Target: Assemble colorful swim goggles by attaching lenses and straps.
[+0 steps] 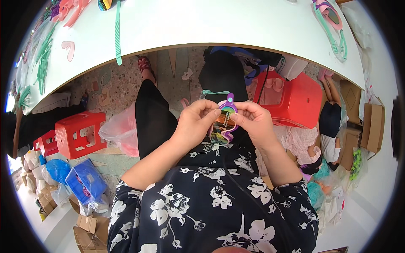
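Note:
Above my lap I hold a pair of swim goggles with a purple frame and mirrored rainbow lenses. My left hand pinches the inner side of the goggles between thumb and fingers. On the other side, my right hand grips the purple frame, its thumb beside the lens. A teal strap runs off the frame's far end, above my dark trouser leg. On the table edge lies a loose teal strap. Pink and purple goggles with a green strap rest at the far right.
The white table curves across the front. Green straps and pink straps lie at its left, near a pink piece. Red stools stand left, another red stool right. A blue crate is lower left; people sit both sides.

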The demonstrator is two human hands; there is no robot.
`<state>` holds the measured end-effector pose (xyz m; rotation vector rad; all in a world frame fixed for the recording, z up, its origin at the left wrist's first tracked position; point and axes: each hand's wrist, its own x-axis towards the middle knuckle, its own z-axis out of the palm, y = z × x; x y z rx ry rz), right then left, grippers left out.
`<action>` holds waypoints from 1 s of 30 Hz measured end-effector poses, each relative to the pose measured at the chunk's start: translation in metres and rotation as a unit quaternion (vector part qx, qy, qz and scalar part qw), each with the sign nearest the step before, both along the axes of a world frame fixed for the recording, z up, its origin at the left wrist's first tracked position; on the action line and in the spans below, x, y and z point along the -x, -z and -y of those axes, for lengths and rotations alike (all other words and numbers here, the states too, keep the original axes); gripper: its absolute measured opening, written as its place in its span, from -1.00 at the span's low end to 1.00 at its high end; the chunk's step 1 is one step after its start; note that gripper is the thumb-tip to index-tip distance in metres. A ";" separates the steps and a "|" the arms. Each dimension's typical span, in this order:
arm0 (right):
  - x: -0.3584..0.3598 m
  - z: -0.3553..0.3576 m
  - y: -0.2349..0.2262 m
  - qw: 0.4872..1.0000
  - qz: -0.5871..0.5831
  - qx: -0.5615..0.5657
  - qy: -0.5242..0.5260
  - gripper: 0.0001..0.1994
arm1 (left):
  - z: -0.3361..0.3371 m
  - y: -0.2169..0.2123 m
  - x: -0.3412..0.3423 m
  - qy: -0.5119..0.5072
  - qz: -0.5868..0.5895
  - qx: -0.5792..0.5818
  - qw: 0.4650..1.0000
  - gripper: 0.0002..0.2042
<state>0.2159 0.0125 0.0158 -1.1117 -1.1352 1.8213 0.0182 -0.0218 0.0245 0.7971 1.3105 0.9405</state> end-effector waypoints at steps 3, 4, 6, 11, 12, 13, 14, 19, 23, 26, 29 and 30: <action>0.000 -0.007 -0.005 0.999 0.034 0.008 -0.032 -0.76 | 0.002 0.011 0.000 0.006 -0.061 -0.065 0.996 -0.89; -0.003 -0.006 -0.005 0.996 0.082 -0.001 -0.034 -0.76 | 0.004 0.010 -0.002 0.010 -0.105 -0.085 0.991 -0.89; -0.001 -0.004 -0.008 0.985 0.155 -0.031 -0.069 -0.76 | 0.008 -0.002 -0.004 0.000 -0.262 -0.161 0.952 -0.86; 0.005 0.012 0.007 0.990 0.122 -0.059 0.028 -0.75 | 0.002 0.016 -0.009 0.014 -0.303 -0.307 0.902 -0.83; 0.004 0.011 0.014 0.992 0.112 -0.051 0.031 -0.76 | 0.000 0.018 -0.011 0.006 -0.309 -0.320 0.896 -0.84; 0.010 0.008 0.014 0.991 0.111 -0.060 0.034 -0.77 | 0.000 0.020 -0.009 -0.011 -0.309 -0.328 0.892 -0.85; 0.009 0.009 0.018 0.990 0.123 -0.060 0.032 -0.78 | 0.001 0.021 -0.007 0.004 -0.329 -0.345 0.879 -0.85; 0.004 -0.001 0.026 0.986 0.140 -0.088 -0.008 -0.77 | 0.011 0.031 -0.012 -0.055 -0.358 -0.367 0.857 -0.87; 0.010 0.001 0.027 0.981 0.158 -0.112 -0.019 -0.76 | 0.016 0.037 -0.007 -0.098 -0.352 -0.385 0.848 -0.86; 0.011 0.009 0.015 0.981 0.163 -0.104 -0.031 -0.77 | 0.020 0.034 -0.005 -0.108 -0.293 -0.355 0.881 -0.86; 0.008 0.012 0.018 0.986 0.140 -0.093 -0.008 -0.80 | 0.018 0.036 -0.002 -0.096 -0.225 -0.321 0.915 -0.85; 0.007 0.012 0.019 0.986 0.134 -0.098 -0.015 -0.81 | 0.018 0.035 -0.002 -0.085 -0.218 -0.306 0.923 -0.84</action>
